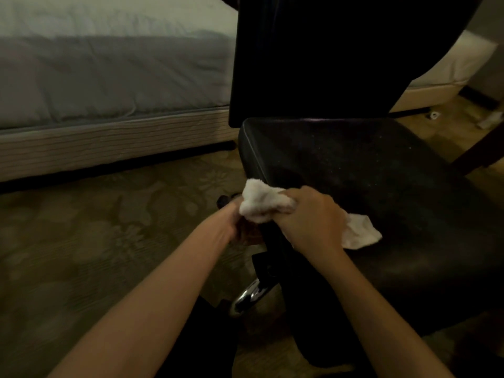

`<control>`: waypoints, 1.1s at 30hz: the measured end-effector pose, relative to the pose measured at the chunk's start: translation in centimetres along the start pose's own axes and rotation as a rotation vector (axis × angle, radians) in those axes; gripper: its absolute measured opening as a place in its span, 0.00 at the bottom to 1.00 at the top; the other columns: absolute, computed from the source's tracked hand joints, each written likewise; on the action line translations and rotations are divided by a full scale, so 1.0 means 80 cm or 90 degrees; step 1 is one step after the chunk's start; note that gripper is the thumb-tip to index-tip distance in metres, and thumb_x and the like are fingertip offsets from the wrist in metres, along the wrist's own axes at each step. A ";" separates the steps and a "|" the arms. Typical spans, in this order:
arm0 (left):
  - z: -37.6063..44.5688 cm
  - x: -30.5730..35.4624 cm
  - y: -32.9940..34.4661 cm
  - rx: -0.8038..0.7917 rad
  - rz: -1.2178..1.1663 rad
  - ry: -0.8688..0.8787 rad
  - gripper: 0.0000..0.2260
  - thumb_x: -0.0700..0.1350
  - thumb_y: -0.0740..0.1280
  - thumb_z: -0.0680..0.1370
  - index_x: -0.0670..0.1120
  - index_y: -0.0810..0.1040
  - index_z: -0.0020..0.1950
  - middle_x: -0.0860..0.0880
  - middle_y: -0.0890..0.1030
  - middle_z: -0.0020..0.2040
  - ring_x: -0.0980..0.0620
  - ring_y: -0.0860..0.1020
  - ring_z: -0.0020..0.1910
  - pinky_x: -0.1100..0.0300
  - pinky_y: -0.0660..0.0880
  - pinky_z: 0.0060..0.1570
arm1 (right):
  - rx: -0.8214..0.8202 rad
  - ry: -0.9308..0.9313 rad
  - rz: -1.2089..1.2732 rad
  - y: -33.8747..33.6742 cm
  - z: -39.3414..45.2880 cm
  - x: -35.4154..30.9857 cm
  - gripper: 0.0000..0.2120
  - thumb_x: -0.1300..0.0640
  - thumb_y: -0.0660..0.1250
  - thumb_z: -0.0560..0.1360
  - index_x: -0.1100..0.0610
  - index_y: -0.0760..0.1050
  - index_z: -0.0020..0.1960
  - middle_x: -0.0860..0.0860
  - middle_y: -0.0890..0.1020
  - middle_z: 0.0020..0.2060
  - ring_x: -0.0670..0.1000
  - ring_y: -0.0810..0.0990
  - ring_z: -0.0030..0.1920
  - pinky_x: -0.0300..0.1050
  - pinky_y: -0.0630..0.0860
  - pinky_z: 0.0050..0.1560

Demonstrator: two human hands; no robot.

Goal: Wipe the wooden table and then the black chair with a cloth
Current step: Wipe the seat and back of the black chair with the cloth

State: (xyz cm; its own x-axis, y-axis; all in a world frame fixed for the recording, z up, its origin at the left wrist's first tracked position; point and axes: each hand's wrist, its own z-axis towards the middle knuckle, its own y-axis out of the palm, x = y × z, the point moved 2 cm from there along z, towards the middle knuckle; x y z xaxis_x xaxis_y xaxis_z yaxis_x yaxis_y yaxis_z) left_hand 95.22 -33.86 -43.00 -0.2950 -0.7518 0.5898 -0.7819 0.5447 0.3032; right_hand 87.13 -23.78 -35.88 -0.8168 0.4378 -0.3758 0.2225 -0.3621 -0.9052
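Cloth (261,204) is being bunched in the right hand (308,219) and pressed against the chair (381,186) seat's near-left edge, so the rim is being wiped. The left hand (231,222) is being curled under that same edge, apparently steadying the chair; its fingers are hidden. A bed (109,77) is standing beyond the chair.

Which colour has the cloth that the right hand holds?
White cloth, bunched in the right hand; the head view shows it.
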 end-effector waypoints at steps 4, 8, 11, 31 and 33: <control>0.003 0.000 0.001 -0.008 -0.022 0.006 0.20 0.58 0.58 0.79 0.42 0.74 0.39 0.44 0.78 0.35 0.47 0.76 0.36 0.55 0.73 0.38 | 0.002 0.041 -0.021 0.007 0.075 -0.011 0.12 0.47 0.61 0.73 0.49 0.80 0.50 0.52 0.82 0.44 0.58 0.79 0.47 0.47 0.71 0.44; 0.004 0.000 -0.011 -0.033 -0.028 -0.017 0.25 0.66 0.62 0.73 0.43 0.76 0.39 0.44 0.79 0.39 0.46 0.78 0.39 0.53 0.74 0.39 | 0.027 0.062 0.027 0.016 0.112 -0.015 0.10 0.48 0.61 0.71 0.48 0.80 0.46 0.50 0.81 0.38 0.56 0.79 0.43 0.50 0.73 0.45; 0.010 0.002 -0.020 -0.047 -0.043 -0.002 0.18 0.59 0.62 0.76 0.44 0.73 0.38 0.46 0.74 0.37 0.49 0.74 0.35 0.57 0.75 0.37 | 0.005 0.012 -0.004 0.007 0.067 -0.001 0.09 0.47 0.62 0.72 0.48 0.80 0.44 0.48 0.80 0.36 0.55 0.79 0.41 0.46 0.70 0.40; -0.005 0.025 -0.001 0.327 0.244 0.469 0.26 0.41 0.67 0.76 0.47 0.62 0.72 0.44 0.68 0.66 0.47 0.68 0.64 0.51 0.68 0.64 | -0.057 -0.004 0.032 -0.027 -0.001 0.054 0.11 0.43 0.65 0.71 0.38 0.78 0.53 0.43 0.79 0.36 0.46 0.77 0.38 0.44 0.72 0.39; -0.027 0.025 0.024 0.361 0.311 0.664 0.20 0.38 0.67 0.75 0.44 0.67 0.66 0.47 0.68 0.61 0.50 0.67 0.62 0.57 0.66 0.64 | -0.023 -0.007 0.043 -0.039 -0.024 0.078 0.15 0.44 0.66 0.71 0.37 0.76 0.57 0.43 0.77 0.37 0.43 0.75 0.36 0.41 0.70 0.38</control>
State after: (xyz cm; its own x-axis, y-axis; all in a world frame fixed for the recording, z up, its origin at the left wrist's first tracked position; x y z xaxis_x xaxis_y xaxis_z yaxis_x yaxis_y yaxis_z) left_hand 94.31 -33.53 -39.64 -0.2501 0.2654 0.9311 -0.9138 0.2531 -0.3176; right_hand 82.36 -18.37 -35.81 -0.8052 0.4041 -0.4340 0.2961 -0.3602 -0.8847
